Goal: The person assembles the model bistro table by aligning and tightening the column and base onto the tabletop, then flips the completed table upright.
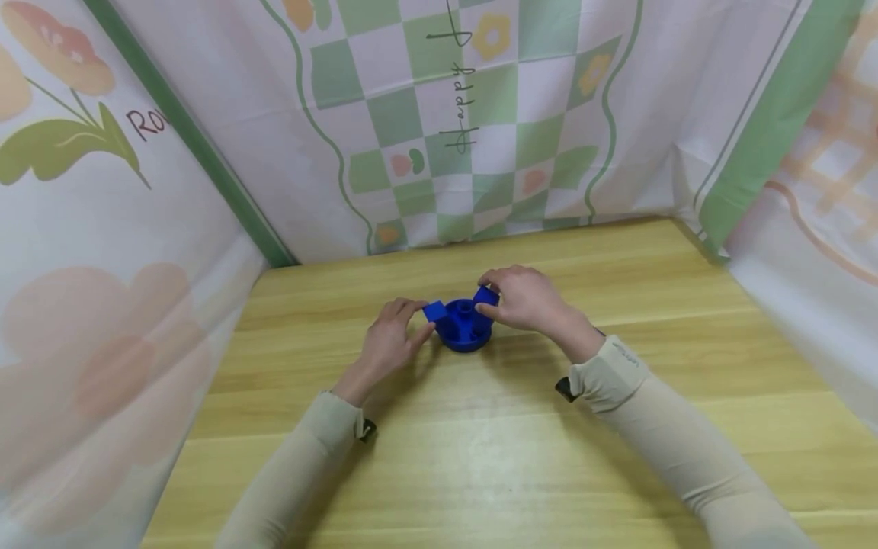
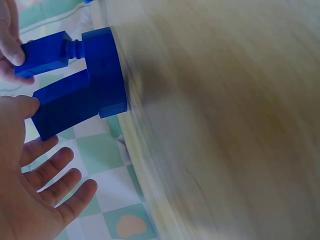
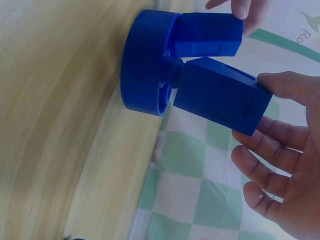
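A round blue base (image 1: 464, 345) with a raised rim and short posts inside stands on the wooden table. My left hand (image 1: 389, 341) pinches the outer end of a blue block (image 2: 68, 104) between thumb and index finger, the other fingers spread. Its inner end meets the base in the left wrist view. My right hand (image 1: 527, 299) pinches a second blue block (image 3: 222, 95) by its outer end; a narrow neck lies between this block and the base. Both blocks lean outward from the base, one on each side. Whether either is fixed there, I cannot tell.
The wooden table (image 1: 480, 457) stretches in front of the base and to both sides. Behind it hangs a green-and-white checked cloth (image 1: 480, 152), with more patterned cloth at the left and right. Dark bands show at both wrists.
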`<state>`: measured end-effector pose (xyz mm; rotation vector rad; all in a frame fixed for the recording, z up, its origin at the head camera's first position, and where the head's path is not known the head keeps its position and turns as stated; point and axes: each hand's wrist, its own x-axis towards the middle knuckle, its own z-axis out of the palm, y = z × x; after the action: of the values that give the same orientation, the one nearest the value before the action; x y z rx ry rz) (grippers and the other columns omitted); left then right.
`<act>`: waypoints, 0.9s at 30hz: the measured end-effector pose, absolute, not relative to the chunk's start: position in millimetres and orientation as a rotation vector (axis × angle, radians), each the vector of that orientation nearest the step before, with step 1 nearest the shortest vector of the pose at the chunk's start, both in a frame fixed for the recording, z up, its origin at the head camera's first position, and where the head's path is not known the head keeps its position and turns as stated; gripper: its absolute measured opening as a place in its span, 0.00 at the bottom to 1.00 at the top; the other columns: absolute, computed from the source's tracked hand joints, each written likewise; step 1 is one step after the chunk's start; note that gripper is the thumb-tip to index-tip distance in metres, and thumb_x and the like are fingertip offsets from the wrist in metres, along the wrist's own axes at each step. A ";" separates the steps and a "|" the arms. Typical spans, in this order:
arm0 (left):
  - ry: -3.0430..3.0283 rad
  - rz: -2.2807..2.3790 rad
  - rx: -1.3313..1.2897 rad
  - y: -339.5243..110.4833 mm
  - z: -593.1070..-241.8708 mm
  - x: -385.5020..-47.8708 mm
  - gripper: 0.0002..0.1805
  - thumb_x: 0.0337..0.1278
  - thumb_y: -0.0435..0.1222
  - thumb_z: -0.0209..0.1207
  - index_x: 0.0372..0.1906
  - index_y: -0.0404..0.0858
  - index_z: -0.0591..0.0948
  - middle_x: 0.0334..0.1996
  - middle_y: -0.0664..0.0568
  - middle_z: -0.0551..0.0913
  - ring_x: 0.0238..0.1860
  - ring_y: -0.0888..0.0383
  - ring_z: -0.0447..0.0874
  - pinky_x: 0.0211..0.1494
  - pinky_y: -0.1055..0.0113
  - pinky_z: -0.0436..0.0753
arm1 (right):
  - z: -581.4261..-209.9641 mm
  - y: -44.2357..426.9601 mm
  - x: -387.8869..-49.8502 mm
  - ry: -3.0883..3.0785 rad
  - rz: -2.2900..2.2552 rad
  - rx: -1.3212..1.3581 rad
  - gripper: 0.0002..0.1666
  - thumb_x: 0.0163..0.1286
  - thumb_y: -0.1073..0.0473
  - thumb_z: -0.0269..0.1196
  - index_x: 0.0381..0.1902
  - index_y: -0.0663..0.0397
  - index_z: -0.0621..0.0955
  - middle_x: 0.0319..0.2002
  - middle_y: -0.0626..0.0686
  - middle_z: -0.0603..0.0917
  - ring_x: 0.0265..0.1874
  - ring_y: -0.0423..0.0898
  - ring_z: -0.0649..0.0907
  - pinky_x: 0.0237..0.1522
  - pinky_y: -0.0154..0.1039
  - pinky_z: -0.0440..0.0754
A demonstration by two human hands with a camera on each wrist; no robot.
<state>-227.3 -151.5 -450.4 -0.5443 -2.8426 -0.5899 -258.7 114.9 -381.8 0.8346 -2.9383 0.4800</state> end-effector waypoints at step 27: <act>-2.804 -0.584 -0.562 -153.1 -455.0 -229.5 0.29 0.70 0.56 0.53 0.67 0.45 0.75 0.60 0.49 0.78 0.62 0.50 0.76 0.55 0.51 0.85 | -397.0 108.4 -260.9 -2.926 0.477 0.879 0.32 0.62 0.50 0.71 0.61 0.57 0.79 0.56 0.60 0.84 0.56 0.59 0.82 0.59 0.56 0.80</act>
<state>-229.5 -153.1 -455.0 -0.5622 -2.8036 -0.5842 -260.9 108.4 -397.0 0.8793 -2.9257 0.4767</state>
